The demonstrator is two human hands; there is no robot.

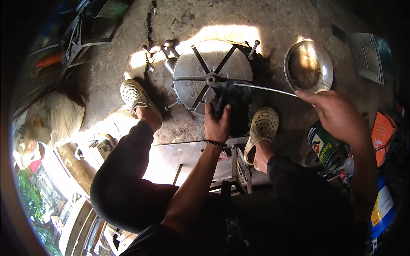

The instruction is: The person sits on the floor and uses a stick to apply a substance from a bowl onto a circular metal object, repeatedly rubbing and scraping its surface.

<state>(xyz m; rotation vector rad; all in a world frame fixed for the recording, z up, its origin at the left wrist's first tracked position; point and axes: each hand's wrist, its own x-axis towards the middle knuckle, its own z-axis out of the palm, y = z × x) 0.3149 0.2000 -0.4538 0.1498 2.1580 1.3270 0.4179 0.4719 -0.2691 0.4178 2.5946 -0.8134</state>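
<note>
One round slotted metal plate [211, 74] lies at the centre toward twelve o'clock, with one dark cloth [232, 100] at its five o'clock edge and one thin metal rod [267, 89] running from it toward three o'clock. One shallow metal bowl [308, 66] sits at two o'clock, one green tin can [326, 147] at four o'clock and one orange box [382, 136] at three o'clock. Two perforated clogs [134, 96] [261, 128] and two hands [217, 123] [337, 113] are visible.

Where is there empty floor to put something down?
Bare concrete lies beyond the round metal disc, up to the metal bowl, and left of the left sandal. It is crowded between the feet, where the left hand presses a dark cloth, and by the cans near the right hand.
</note>
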